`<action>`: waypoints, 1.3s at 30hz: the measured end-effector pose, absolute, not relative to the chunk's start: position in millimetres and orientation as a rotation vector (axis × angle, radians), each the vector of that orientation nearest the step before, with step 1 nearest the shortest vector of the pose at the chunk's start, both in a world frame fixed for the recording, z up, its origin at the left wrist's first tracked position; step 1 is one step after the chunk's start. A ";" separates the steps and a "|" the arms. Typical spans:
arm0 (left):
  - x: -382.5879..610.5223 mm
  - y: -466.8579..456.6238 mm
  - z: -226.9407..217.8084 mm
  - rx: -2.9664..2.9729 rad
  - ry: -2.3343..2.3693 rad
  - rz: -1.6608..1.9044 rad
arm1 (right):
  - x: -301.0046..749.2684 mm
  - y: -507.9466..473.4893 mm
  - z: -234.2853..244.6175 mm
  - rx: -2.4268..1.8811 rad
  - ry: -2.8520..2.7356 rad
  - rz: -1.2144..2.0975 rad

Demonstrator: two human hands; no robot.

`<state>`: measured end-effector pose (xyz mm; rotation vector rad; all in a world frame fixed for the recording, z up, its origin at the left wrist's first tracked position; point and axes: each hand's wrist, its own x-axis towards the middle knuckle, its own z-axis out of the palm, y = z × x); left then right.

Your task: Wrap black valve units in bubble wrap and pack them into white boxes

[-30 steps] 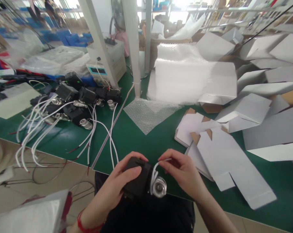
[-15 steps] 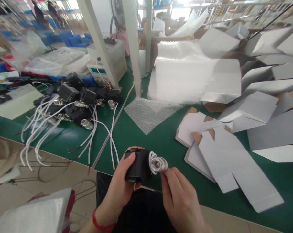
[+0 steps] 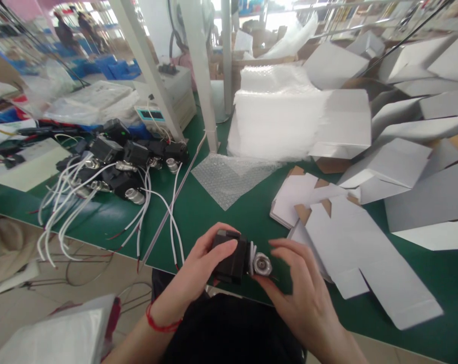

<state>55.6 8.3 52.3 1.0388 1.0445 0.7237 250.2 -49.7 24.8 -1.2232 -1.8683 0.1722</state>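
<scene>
My left hand (image 3: pixel 204 258) is wrapped round a black boxy device (image 3: pixel 231 255), held above the near edge of the green table. On the device's right side sits a round silver metal connector (image 3: pixel 262 264), with a white cable (image 3: pixel 252 255) coiled at its base. My right hand (image 3: pixel 301 278) is beside the connector, its fingers apart and curved; the thumb reaches under the connector and seems to touch it. Further left lies a pile of similar black devices (image 3: pixel 107 149) with silver fittings and loose white cables (image 3: pixel 67 212).
A sheet of bubble wrap (image 3: pixel 225 187) lies in front of a stack of white wrapping (image 3: pixel 278 124). Flattened white cartons (image 3: pixel 358 247) and open white boxes (image 3: pixel 388 167) cover the right side. A metal post (image 3: pixel 198 76) and an instrument with a display (image 3: pixel 176 101) stand behind.
Both hands and the black device have shifted right. My right hand's fingers have opened away from the connector, which now faces more toward me.
</scene>
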 end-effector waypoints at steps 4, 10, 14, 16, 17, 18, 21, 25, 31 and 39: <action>58.4 26.2 57.8 1.410 1.030 0.515 | 255.7 -56.5 9.6 -1.199 -1.810 0.363; 58.6 100.4 37.3 2.175 1.158 0.596 | 268.9 -79.9 -31.2 -1.459 -1.266 0.663; 76.0 130.5 13.5 2.364 1.154 0.494 | 271.5 -88.2 -50.5 -1.401 -0.750 0.987; 81.6 127.5 7.6 2.432 1.141 0.394 | 273.0 -88.5 -52.7 -1.343 -0.609 1.018; 80.7 123.0 7.2 2.457 1.134 0.347 | 274.2 -88.6 -52.4 -1.306 -0.556 1.022; 76.5 117.6 8.6 2.475 1.123 0.300 | 275.6 -88.8 -51.4 -1.270 -0.508 1.020; 43.6 102.1 20.9 2.500 1.065 0.161 | 280.5 -90.9 -48.0 -1.198 -0.396 1.008; -16.1 86.3 44.0 2.486 1.091 0.030 | 282.9 -92.5 -45.9 -1.215 -0.337 1.020; 6.3 46.5 49.9 2.381 1.231 0.445 | 276.5 -87.4 -44.3 -1.279 -0.434 0.953; 48.3 25.8 21.0 2.512 1.453 0.300 | 283.8 -94.1 -47.6 -1.301 -0.413 0.984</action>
